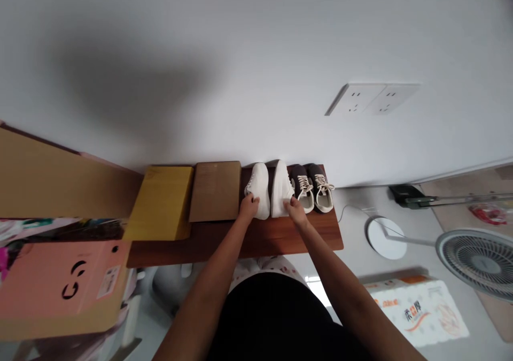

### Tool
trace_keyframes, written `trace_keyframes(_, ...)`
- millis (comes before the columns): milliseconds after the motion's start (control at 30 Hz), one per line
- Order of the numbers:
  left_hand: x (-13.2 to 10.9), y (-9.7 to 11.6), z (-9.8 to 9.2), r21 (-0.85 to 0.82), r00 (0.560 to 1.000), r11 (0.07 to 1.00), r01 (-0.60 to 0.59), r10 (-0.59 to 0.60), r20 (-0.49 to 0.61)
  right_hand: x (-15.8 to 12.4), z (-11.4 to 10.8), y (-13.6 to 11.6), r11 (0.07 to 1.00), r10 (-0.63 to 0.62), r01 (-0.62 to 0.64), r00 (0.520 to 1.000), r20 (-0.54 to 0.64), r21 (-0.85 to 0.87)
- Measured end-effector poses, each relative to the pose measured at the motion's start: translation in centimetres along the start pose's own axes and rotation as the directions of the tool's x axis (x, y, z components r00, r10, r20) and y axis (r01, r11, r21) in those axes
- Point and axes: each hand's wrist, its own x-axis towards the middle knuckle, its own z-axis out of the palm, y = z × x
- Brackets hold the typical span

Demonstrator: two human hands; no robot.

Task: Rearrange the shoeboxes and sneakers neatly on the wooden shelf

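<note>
Two white sneakers are on the wooden shelf top [280,238], each tipped so that its sole side shows. My left hand [249,207] is closed on the left white sneaker [261,187] near its heel opening. The right white sneaker [280,187] is pinched at its heel by my right hand [294,209]. Both toes point toward the wall. Just right of them stands a pair of dark sneakers with cream laces, the nearer dark sneaker [303,187] and the outer dark sneaker [321,187], upright and side by side.
To the left on the shelf are a brown cardboard box [215,191] and a yellow box [162,203]. A pink box [68,281] lies at lower left. On the right floor are a fan [479,262] and a tissue pack [420,310]. Sockets [371,98] sit on the wall.
</note>
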Motion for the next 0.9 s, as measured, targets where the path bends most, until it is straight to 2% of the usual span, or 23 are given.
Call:
trace_keyframes(67, 0.2, -0.6, 0.2, -0.182, 0.999, 0.983, 0.040, -0.037, 0.018, 0.4, -0.1, 1.1, 0.983, 0.023, -0.032, 0.998, 0.052, 0.183)
trace_keyframes(100, 0.2, -0.9, 0.3, -0.259, 0.998, 0.964, 0.067, -0.059, 0.039, 0.6, 0.0, 1.6, 0.973, 0.047, -0.061, 0.997, 0.069, 0.222)
trace_keyframes(200, 0.2, -1.3, 0.9, -0.411, 0.986, 0.900, 0.145, -0.098, 0.132, 0.9, 0.2, 2.6, 0.973, 0.133, -0.143, 0.989, 0.068, 0.179)
trace_keyframes(267, 0.3, -1.3, 1.2, -0.420, 0.978, 0.890, 0.178, -0.115, 0.171, 0.7, 0.3, 2.8, 0.980, 0.163, -0.166, 0.986, 0.041, 0.108)
trace_keyframes(333, 0.2, -1.0, 1.3, -0.345, 0.978, 0.919, 0.191, -0.147, 0.150, 0.3, 0.6, 2.7, 0.988, 0.148, -0.147, 0.989, -0.020, 0.049)
trace_keyframes(433, -0.4, -0.2, 1.3, -0.112, 0.981, 0.975, 0.194, -0.196, -0.006, -1.4, 0.7, 2.4, 0.996, 0.072, -0.077, 0.991, -0.114, -0.037)
trace_keyframes(500, -1.5, 0.1, 1.3, 0.024, 0.980, 0.984, 0.177, -0.174, -0.098, -2.9, -0.1, 2.4, 0.997, 0.032, -0.041, 0.991, -0.131, -0.068)
trace_keyframes(600, -4.0, 0.8, 1.9, 0.112, 0.986, 0.988, 0.106, -0.090, -0.139, -4.8, -3.1, 3.2, 0.995, -0.015, -0.003, 0.984, -0.179, -0.099)
trace_keyframes(667, -5.6, 1.6, 3.0, 0.144, 0.989, 0.989, -0.025, 0.046, -0.141, -5.2, -5.9, 3.9, 0.983, -0.076, 0.028, 0.963, -0.257, -0.184)
trace_keyframes(733, -6.7, 3.2, 4.9, 0.126, 0.972, 0.968, -0.217, 0.226, -0.058, -4.6, -8.6, 4.2, 0.955, -0.108, 0.012, 0.945, -0.309, -0.296)
trace_keyframes(800, -7.0, 5.2, 7.8, 0.017, 0.931, 0.937, -0.348, 0.343, 0.129, -3.2, -10.4, 4.1, 0.910, -0.085, -0.040, 0.956, -0.281, -0.413)
trace_keyframes(833, -7.0, 6.4, 9.4, -0.038, 0.906, 0.934, -0.356, 0.355, 0.229, -2.4, -10.9, 3.8, 0.877, -0.057, -0.071, 0.967, -0.248, -0.476)
trace_keyframes(900, -6.4, 8.5, 12.5, -0.061, 0.885, 0.954, -0.292, 0.294, 0.361, -0.7, -11.0, 2.9, 0.790, 0.024, -0.138, 0.981, -0.194, -0.597)
